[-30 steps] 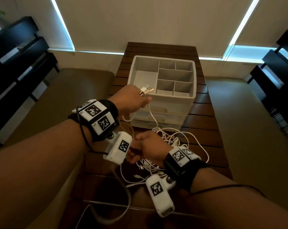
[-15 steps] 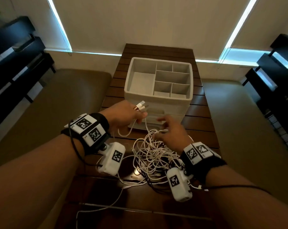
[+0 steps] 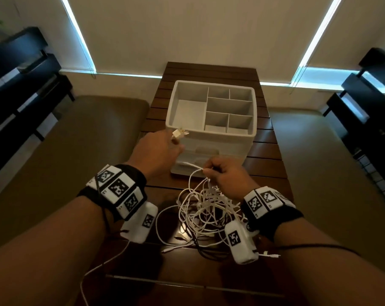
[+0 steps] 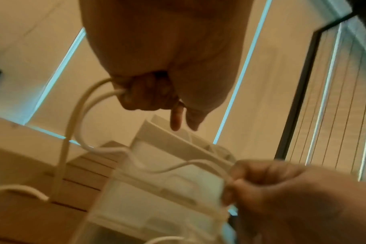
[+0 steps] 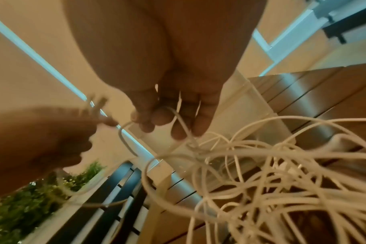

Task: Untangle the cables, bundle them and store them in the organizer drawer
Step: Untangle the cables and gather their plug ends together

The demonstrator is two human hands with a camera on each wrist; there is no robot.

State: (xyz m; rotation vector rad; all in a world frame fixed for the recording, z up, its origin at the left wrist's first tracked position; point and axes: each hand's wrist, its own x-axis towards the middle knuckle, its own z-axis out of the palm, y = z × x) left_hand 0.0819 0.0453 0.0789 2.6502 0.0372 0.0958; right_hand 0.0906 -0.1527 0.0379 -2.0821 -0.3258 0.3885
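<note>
While the left hand (image 3: 157, 152) grips the plug ends (image 3: 180, 134) of a white cable beside the organizer (image 3: 211, 138), the right hand (image 3: 225, 176) pinches one strand above the tangle (image 3: 209, 208) on the slatted table (image 3: 266, 151). Best drawn out slowly, hands apart, feeding slack. Table edges sit close; open room lies toward the viewer.

Dim room; cold light leaks round the blinds (image 3: 187, 29). Table (image 3: 266, 151) in shadow. Both wrist views warm-tinted, motion-blurred, stretched at edges. Head view bows outward.
</note>
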